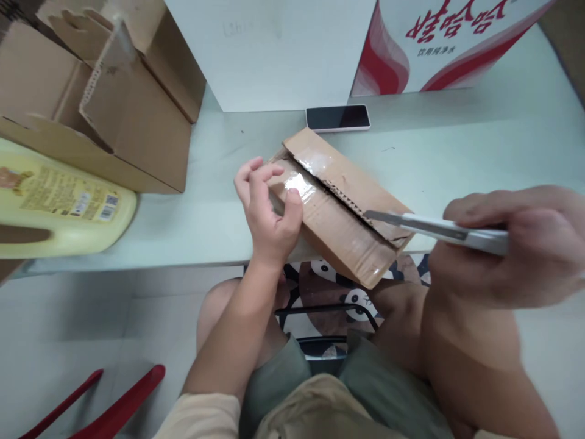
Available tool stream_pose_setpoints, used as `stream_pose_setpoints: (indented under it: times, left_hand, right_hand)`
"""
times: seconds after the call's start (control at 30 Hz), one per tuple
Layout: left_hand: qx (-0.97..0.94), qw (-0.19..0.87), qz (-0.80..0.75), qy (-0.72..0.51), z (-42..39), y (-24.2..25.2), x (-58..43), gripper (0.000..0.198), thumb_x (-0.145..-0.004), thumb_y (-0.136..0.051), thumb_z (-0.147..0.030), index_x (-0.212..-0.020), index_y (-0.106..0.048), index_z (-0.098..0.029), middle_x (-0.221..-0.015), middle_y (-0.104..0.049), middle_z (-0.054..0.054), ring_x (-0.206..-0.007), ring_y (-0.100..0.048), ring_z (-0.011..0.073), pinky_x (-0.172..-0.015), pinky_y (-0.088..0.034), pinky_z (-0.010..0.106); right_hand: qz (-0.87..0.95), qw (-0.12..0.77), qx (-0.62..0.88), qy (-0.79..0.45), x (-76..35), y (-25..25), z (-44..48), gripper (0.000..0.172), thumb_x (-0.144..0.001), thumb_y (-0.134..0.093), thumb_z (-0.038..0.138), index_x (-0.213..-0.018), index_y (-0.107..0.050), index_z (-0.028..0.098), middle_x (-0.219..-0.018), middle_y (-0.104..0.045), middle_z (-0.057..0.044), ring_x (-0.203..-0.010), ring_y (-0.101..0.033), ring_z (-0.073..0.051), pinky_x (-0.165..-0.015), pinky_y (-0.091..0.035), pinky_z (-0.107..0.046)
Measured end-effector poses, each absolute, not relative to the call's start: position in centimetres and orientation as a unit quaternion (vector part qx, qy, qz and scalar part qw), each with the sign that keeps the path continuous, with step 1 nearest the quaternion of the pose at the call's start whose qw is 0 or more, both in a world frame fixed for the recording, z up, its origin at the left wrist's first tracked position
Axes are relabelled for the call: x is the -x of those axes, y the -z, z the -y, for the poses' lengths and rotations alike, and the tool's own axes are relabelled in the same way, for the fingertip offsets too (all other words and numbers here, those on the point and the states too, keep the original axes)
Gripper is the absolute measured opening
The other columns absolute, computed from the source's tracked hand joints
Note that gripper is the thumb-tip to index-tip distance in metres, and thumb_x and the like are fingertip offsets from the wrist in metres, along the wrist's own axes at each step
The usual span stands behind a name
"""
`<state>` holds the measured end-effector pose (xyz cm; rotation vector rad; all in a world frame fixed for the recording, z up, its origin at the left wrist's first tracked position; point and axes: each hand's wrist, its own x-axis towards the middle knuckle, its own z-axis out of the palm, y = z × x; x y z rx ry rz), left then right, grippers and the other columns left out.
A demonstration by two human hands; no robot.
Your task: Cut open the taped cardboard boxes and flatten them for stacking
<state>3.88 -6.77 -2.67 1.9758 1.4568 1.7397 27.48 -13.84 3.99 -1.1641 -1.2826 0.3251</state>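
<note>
A small brown cardboard box (329, 225) lies at a slant on the table, its near corner jutting past the edge. Shiny clear tape covers parts of its top, and a dark gap with a ragged corrugated edge runs lengthwise between the flaps. At the left end of the box, my left hand (272, 213) grips it with bent fingers and the thumb by the front edge. Closed around a white utility knife (457, 231), my right hand (512, 250) is to the right. The knife's extended blade points left, its tip at or just over the gap; contact is unclear.
Behind the box lies a phone (338, 117) by a white carton (283, 55). A red-and-white carton (439, 49) stands back right. Open cardboard boxes (146, 128) and a yellow jug (68, 201) occupy the left. Red legs (123, 402) show on the floor.
</note>
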Motion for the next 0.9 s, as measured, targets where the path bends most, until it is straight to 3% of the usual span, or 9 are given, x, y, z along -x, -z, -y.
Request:
stream_pose_setpoints:
  times: [0.1, 0.2, 0.33, 0.4, 0.47, 0.6, 0.7, 0.8, 0.9]
  left_hand:
    - [-0.655, 0.058, -0.488, -0.574, 7.3, 1.5, -3.9, 0.029, -0.095, -0.060, -0.041, -0.119, -0.061, -0.024, -0.130, -0.058, 0.011, -0.137, -0.054, 0.0314, -0.123, -0.039, 0.055]
    - [-0.673, 0.064, -0.457, -0.577, 7.9, 0.3, -4.2, 0.025, -0.095, -0.060, -0.039, -0.115, -0.064, -0.025, -0.130, -0.061, 0.010, -0.133, -0.058, 0.0306, -0.124, -0.039, 0.055]
    - [-0.734, 0.087, -0.420, -0.527, 8.3, -0.6, -4.8, 0.012, -0.093, -0.059, -0.031, -0.096, -0.070, -0.026, -0.109, -0.074, 0.006, -0.116, -0.068, 0.0293, -0.128, -0.031, 0.060]
    - [-0.746, 0.091, -0.422, -0.506, 8.2, -0.6, -4.9, 0.014, -0.092, -0.058, -0.028, -0.087, -0.070, -0.027, -0.099, -0.077, 0.005, -0.108, -0.070, 0.0287, -0.130, -0.024, 0.063]
    - [-0.747, 0.094, -0.426, -0.502, 7.9, -0.4, -4.8, 0.016, -0.092, -0.057, -0.028, -0.084, -0.071, -0.027, -0.097, -0.078, 0.004, -0.106, -0.070, 0.0285, -0.131, -0.023, 0.062]
    - [-0.741, 0.092, -0.436, -0.502, 7.7, 0.0, -4.4, 0.024, -0.096, -0.052, -0.029, -0.083, -0.073, -0.027, -0.097, -0.079, 0.003, -0.108, -0.069, 0.0271, -0.130, -0.026, 0.058]
    - [-0.736, 0.087, -0.427, -0.517, 7.6, 0.2, -4.1, 0.027, -0.097, -0.051, -0.029, -0.082, -0.074, -0.027, -0.095, -0.079, 0.003, -0.105, -0.069, 0.0261, -0.129, -0.027, 0.056]
    - [-0.720, 0.108, -0.423, -0.539, 7.2, 0.3, -3.5, 0.025, -0.095, -0.053, -0.026, -0.081, -0.074, -0.026, -0.094, -0.078, 0.003, -0.108, -0.069, 0.0260, -0.128, -0.030, 0.054]
    - [-0.634, 0.164, -0.433, -0.619, 6.5, 0.0, -2.1, 0.024, -0.088, -0.052, -0.019, -0.076, -0.072, -0.023, -0.091, -0.076, 0.005, -0.105, -0.069, 0.0245, -0.117, -0.043, 0.048]
  right_hand:
    - [0.559, 0.659, 0.499, -0.059, -26.1, -4.0, 13.2, 0.037, -0.099, -0.056, 0.026, -0.064, -0.069, 0.021, -0.052, -0.051, 0.001, -0.046, -0.048, -0.011, -0.049, -0.025, -0.027]
    - [0.560, 0.660, 0.495, -0.077, -25.0, -4.2, 12.8, 0.032, -0.092, -0.059, 0.020, -0.060, -0.065, 0.020, -0.049, -0.050, 0.003, -0.042, -0.041, -0.008, -0.044, -0.024, -0.027]
    - [0.500, 0.697, 0.507, -0.091, -25.8, -4.6, 12.2, 0.051, -0.105, -0.049, 0.038, -0.058, -0.060, 0.021, -0.049, -0.048, 0.002, -0.040, -0.045, -0.008, -0.040, -0.030, -0.026]
    - [0.411, 0.749, 0.505, -0.120, -26.7, -4.6, 11.6, 0.063, -0.109, -0.032, 0.051, -0.059, -0.058, 0.023, -0.047, -0.040, 0.002, -0.038, -0.047, -0.010, -0.037, -0.032, -0.026]
    - [0.335, 0.782, 0.500, -0.160, -27.2, -4.1, 10.8, 0.065, -0.108, -0.025, 0.061, -0.069, -0.062, 0.025, -0.050, -0.043, 0.003, -0.041, -0.055, -0.012, -0.038, -0.036, -0.026]
    - [0.333, 0.754, 0.516, -0.233, -26.9, -1.5, 9.2, 0.041, -0.096, -0.060, 0.070, -0.108, -0.064, 0.031, -0.089, -0.075, 0.000, -0.071, -0.077, -0.017, -0.054, -0.052, -0.028]
    - [0.353, 0.708, 0.534, -0.300, -26.1, 0.2, 8.9, 0.045, -0.093, -0.062, 0.073, -0.114, -0.060, 0.032, -0.096, -0.078, 0.000, -0.079, -0.080, -0.019, -0.064, -0.058, -0.033]
    - [0.417, 0.673, 0.508, -0.339, -25.7, 0.6, 9.4, 0.044, -0.094, -0.060, 0.073, -0.111, -0.059, 0.032, -0.102, -0.079, -0.002, -0.094, -0.081, -0.023, -0.088, -0.064, -0.044]
    - [0.497, 0.634, 0.446, -0.390, -25.4, 0.1, 10.1, 0.050, -0.085, -0.074, 0.073, -0.114, -0.058, 0.035, -0.117, -0.079, -0.003, -0.117, -0.077, -0.027, -0.109, -0.058, -0.052]
